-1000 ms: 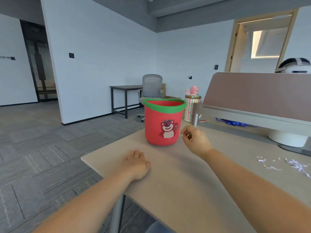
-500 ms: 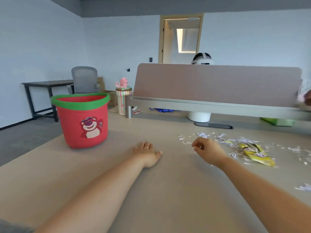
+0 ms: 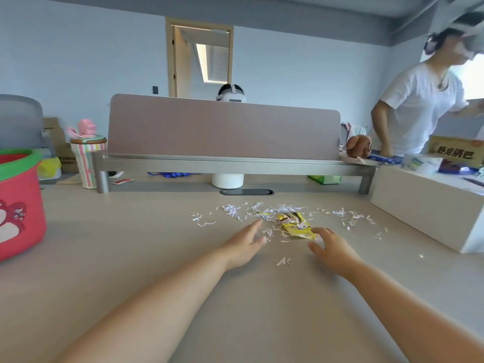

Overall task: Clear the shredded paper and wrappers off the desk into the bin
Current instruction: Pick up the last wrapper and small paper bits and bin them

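Observation:
White shredded paper [image 3: 262,210] lies scattered across the middle of the beige desk [image 3: 131,258]. A yellow snack wrapper [image 3: 294,225] rests among the shreds. My left hand [image 3: 246,242] is flat and open just left of the wrapper, fingers reaching into the shreds. Just right of the wrapper's near end is my right hand [image 3: 332,247], open with fingers spread. Neither hand holds anything. The red bin [image 3: 18,205] with a green rim stands at the far left of the desk, partly cut off by the frame.
A brown divider screen [image 3: 222,127] on a metal rail closes the desk's far side. A white box [image 3: 429,213] with packets on top stands at the right. A striped cup [image 3: 87,161] sits at the back left. A person in white [image 3: 419,108] stands at the right; another sits behind the screen.
The view has swung right, so the bin now sits at the far left. Both hands moved forward to the paper pile and opened; the right hand was curled before.

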`<state>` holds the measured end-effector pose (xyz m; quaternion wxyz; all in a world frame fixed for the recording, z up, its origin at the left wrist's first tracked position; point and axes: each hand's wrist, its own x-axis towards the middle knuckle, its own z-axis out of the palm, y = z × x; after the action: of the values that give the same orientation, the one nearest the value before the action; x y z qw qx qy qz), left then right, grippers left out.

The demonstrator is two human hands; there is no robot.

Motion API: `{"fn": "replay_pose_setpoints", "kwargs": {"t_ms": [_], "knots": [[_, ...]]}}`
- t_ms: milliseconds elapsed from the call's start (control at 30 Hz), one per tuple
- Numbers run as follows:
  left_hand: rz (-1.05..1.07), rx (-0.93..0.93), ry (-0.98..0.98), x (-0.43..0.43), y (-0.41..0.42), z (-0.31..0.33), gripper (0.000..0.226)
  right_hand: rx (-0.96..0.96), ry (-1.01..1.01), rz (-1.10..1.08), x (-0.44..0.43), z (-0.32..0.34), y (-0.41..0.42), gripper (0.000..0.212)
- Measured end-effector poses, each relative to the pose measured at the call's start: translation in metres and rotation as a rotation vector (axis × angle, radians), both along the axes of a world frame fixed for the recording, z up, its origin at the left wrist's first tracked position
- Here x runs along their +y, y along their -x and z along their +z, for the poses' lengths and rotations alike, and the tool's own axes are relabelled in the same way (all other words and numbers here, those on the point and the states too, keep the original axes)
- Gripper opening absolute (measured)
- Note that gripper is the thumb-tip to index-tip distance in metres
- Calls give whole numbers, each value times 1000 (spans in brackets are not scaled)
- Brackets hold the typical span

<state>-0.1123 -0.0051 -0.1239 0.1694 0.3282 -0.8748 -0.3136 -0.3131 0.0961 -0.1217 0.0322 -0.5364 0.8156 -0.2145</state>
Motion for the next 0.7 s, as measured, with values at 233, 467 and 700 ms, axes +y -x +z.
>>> {"fn": "replay_pose_setpoints", "kwargs": {"t_ms": [233,467,700], "knots": [[167,-224,300,2,6,5,56,24,-308,-219,9,-15,18,68],[224,-282,175,-6,2,-6,62,-33,-192,181,-18,-10,-52,93],[360,-301,273,-59,-16,2,65,-65,108,113,-53,1,-27,53]]}}
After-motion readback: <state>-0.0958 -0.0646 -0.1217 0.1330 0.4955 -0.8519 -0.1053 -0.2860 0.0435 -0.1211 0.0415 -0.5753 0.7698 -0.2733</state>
